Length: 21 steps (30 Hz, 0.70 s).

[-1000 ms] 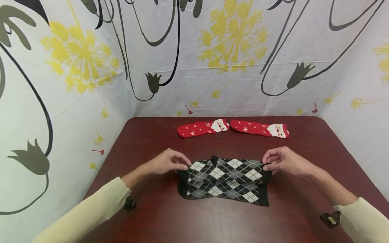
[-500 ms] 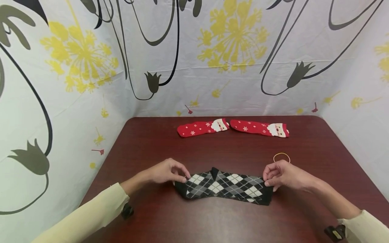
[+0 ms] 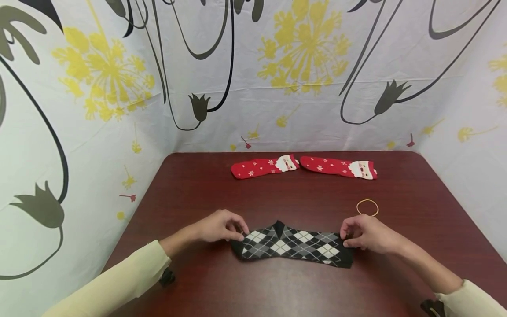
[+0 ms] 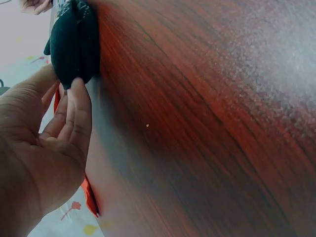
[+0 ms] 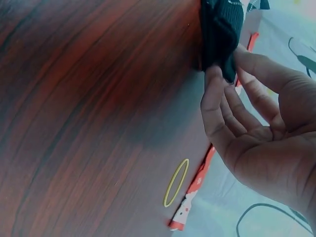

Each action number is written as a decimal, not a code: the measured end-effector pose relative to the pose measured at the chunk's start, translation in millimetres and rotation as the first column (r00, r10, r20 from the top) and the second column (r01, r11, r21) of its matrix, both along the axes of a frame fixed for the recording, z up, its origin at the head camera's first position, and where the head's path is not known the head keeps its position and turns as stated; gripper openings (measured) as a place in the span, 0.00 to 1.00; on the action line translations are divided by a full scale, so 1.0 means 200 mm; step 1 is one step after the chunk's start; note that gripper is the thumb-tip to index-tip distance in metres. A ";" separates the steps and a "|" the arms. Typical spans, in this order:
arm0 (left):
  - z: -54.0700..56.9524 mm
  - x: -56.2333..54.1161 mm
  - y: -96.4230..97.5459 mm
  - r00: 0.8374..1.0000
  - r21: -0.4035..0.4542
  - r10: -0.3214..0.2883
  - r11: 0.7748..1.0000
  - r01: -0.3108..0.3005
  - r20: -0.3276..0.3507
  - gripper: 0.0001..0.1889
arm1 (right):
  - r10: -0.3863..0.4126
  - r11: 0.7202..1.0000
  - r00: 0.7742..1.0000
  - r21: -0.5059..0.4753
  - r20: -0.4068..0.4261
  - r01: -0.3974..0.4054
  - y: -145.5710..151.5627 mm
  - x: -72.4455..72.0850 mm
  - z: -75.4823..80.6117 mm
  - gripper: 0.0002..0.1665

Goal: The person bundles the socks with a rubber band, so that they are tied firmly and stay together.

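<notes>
Two argyle socks (image 3: 291, 245) in black, grey and white lie one over the other across the near middle of the table, the upper one hiding most of the lower. My left hand (image 3: 219, 225) pinches the black toe end (image 4: 66, 52), its thumb and fingertips on either side of the fabric in the left wrist view. At the opposite end, my right hand (image 3: 370, 233) pinches the black cuff (image 5: 219, 39) between thumb and fingers. A black heel (image 3: 279, 227) points away from me along the far edge of the stack.
Two red socks (image 3: 259, 168) with Santa faces and snowflakes lie end to end near the table's back edge. A yellow rubber band (image 3: 367, 200) rests just beyond my right hand. Patterned white cloth (image 3: 253, 79) hangs behind the dark red table (image 3: 190, 185).
Both hands have come down toward me, bringing the upper argyle sock down over the lower one. The yellow rubber band has come into view beyond the right hand.
</notes>
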<state>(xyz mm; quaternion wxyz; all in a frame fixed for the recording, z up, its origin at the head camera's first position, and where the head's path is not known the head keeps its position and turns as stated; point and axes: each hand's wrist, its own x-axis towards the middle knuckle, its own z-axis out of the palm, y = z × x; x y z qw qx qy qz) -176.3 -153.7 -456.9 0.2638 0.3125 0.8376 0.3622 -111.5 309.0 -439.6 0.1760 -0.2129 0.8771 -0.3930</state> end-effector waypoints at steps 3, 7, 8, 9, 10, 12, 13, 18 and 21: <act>-0.01 0.00 0.00 0.999 -0.020 0.005 1.000 -0.006 -0.044 0.10 | -0.017 0.998 0.996 0.065 -0.092 0.023 -0.01 0.01 -0.01 0.13; -0.02 0.01 0.02 0.997 -0.028 0.019 0.999 -0.022 -0.076 0.11 | -0.037 0.989 0.988 0.138 -0.151 0.058 -0.03 0.01 -0.01 0.14; -0.02 0.01 0.02 0.996 -0.028 0.022 0.999 -0.025 -0.086 0.11 | -0.043 0.986 0.987 0.154 -0.153 0.067 -0.03 0.01 -0.01 0.15; -0.02 0.01 0.03 0.995 -0.032 0.026 0.999 -0.029 -0.098 0.11 | -0.048 0.983 0.986 0.167 -0.159 0.075 -0.04 0.01 -0.01 0.15; -0.02 0.01 0.03 0.993 -0.035 0.027 0.999 -0.031 -0.112 0.11 | -0.053 0.981 0.985 0.177 -0.163 0.082 -0.04 0.01 -0.01 0.15; -0.03 0.02 0.04 0.990 -0.039 0.029 0.999 -0.034 -0.139 0.12 | -0.064 0.975 0.982 0.200 -0.176 0.099 -0.05 0.02 -0.01 0.14; -0.03 0.02 0.04 0.988 -0.041 0.031 0.998 -0.038 -0.151 0.12 | -0.069 0.972 0.980 0.207 -0.185 0.107 -0.06 0.02 -0.01 0.14; -0.02 0.04 0.06 0.980 -0.047 0.038 0.998 -0.048 -0.195 0.16 | -0.068 0.966 0.973 0.231 -0.221 0.120 -0.08 0.04 -0.02 0.13; -0.02 0.04 0.07 0.980 -0.070 0.041 0.996 -0.055 -0.194 0.15 | -0.052 0.964 0.969 0.241 -0.241 0.112 -0.10 0.04 -0.03 0.11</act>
